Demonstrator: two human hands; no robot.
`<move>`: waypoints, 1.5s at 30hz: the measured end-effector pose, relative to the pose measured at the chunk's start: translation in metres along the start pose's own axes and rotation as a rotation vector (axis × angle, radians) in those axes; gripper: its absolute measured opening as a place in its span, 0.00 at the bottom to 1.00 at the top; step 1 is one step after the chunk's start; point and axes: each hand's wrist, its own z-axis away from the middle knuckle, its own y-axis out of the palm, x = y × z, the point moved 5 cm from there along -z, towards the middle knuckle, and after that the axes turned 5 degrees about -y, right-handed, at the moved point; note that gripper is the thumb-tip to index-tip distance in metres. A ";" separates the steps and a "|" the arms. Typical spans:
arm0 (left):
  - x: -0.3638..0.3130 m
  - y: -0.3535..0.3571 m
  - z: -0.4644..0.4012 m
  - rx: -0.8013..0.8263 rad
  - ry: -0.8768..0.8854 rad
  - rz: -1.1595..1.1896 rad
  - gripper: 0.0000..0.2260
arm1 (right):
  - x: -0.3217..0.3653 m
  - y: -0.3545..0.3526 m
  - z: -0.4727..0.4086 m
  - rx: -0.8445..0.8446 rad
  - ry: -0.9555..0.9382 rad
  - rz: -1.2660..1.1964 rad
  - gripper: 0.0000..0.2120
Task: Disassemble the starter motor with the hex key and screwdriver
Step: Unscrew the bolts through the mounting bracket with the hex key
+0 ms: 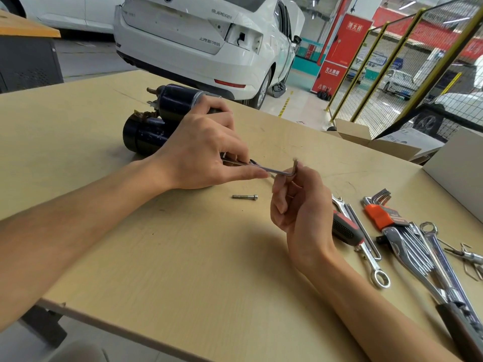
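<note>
Black steel motor (154, 118) is seen lying on its side on the bench (183, 257), partly covered by the left hand (203, 150). Its solenoid end with the threaded stud points away from the fingers, toward the far left. The left hand is laid over the near end of the motor, fingers curled; the fingertips (243, 159) are closed on the long arm of the hex key (271, 169), just beside the housing. What the key's far tip is seated in cannot be told, as it is hidden under the hand.

The key's long arm is run out from the left fingers toward the right hand (295, 205). Its bend and short arm are pinched between the right thumb and forefinger (300, 169); the short arm stands upright above them and is blurred. The remaining right fingers are curled loosely toward the palm and nothing else is held in them.

One bolt (245, 197) is noted lying flat on the bench, below the key, between the two hands and touching neither; its head is turned toward the right hand.

Beyond the right wrist, a screwdriver (346, 228) with a red-and-black handle is laid on the bench, untouched, just beside the back of the hand. Spanners (376, 267) lie across and beside it. A set of hex keys in an orange holder (379, 212) is placed farther right, well apart from the fingers.
</note>
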 end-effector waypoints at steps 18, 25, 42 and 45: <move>0.000 0.000 -0.001 -0.001 -0.001 0.023 0.17 | 0.002 -0.004 0.001 -0.065 -0.052 0.065 0.17; 0.000 0.000 -0.001 0.009 -0.009 0.018 0.17 | -0.001 -0.006 0.000 -0.065 0.031 0.024 0.18; -0.001 0.000 -0.001 -0.015 0.026 -0.009 0.18 | 0.003 0.000 0.003 0.050 -0.074 0.070 0.10; 0.000 0.000 -0.001 -0.012 0.018 -0.011 0.17 | 0.003 -0.001 0.003 0.027 -0.076 0.102 0.12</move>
